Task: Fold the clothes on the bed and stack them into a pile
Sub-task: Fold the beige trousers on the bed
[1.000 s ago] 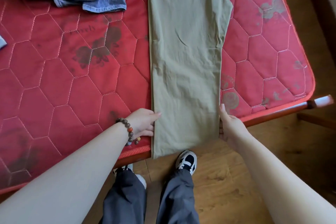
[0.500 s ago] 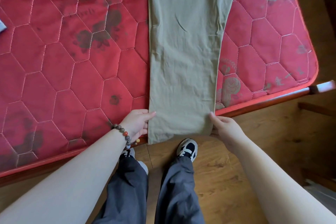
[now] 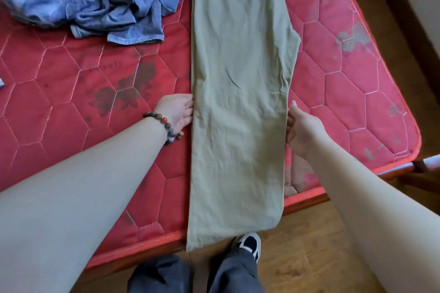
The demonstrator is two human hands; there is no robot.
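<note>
Head view: left hand [image 3: 176, 110] grips the left edge of the olive trousers [image 3: 240, 107] on the bed [image 3: 71, 93]; right hand [image 3: 300, 129] pinches the right edge.

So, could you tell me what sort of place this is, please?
Probably a bedroom at home: a bare red quilted mattress on a wooden bed frame, loose clothes lying on it, and wood flooring.

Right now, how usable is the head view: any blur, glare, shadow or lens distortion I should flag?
Head view: daylight is soft and even, with no harsh glare; the olive trousers show only a faint shadow below the hands. Wide-angle distortion bows the mattress edges and swells both forearms. The blue clothes at top left look slightly smeared; the left hand and right hand are reasonably sharp.
</note>
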